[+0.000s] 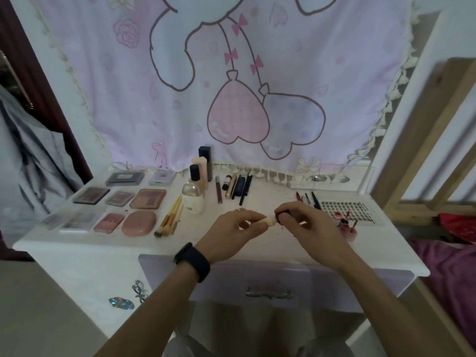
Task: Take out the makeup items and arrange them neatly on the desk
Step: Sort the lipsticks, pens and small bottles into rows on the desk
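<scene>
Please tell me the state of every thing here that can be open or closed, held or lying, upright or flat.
Left hand: pinches the pale end of the stick.
Right hand: grips the stick's dark end.
Cream stick: held level between both hands.
Drawer: shut.
White bottle: upright, capped.
Brushes: lying flat, together.
Pink compact: closed, flat.

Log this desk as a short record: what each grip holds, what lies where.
left grip: pinches pale end of small cream stick
right grip: curled round its dark cap
desk left: flat pink and brown palettes in rows
desk middle: wooden-handled brushes, round white bottle, dark pencils
desk right: clear lash tray, small pink pot
surface: white desk
</scene>
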A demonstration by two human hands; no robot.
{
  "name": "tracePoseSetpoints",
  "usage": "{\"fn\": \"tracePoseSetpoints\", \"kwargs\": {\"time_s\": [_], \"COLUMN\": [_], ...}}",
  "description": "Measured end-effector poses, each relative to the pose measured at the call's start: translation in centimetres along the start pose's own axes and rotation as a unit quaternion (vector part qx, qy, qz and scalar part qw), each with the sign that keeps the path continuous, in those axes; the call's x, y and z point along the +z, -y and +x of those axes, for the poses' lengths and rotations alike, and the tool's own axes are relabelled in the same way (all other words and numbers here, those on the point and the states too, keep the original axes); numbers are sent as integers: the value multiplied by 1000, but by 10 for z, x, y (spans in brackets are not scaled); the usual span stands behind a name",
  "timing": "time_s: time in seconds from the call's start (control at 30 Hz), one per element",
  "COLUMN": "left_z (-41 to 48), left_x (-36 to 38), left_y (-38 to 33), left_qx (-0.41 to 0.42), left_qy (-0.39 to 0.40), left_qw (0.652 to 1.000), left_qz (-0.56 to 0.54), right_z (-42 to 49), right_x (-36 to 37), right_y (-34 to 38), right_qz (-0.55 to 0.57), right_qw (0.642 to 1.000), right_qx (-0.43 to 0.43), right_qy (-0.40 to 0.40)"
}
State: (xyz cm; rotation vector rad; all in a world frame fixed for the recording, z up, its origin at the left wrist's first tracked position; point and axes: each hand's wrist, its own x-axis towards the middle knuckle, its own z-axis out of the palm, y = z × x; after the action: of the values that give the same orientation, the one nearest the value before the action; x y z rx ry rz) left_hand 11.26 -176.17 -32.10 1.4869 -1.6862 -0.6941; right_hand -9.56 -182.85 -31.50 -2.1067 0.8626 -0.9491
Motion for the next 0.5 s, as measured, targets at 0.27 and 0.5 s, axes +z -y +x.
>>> {"fn": "tracePoseSetpoints", "kwargs": {"time_s": [0.27, 0.5], "left_z": [-8, -11], "left_x": [0, -1], "left_y": [-4, -5], "left_qx": [-32, -49], "left_qy": [40, 43], "left_qw": [997, 995], "left_qz": [-66, -78], "right_z": [-13, -19], "right_x": [-14, -21], "right_y": [13, 8], "right_qz": [-17, -17], "right_qw": [1000, 999], "right_qx": [-17, -33], "right_qy": [9, -28]}}
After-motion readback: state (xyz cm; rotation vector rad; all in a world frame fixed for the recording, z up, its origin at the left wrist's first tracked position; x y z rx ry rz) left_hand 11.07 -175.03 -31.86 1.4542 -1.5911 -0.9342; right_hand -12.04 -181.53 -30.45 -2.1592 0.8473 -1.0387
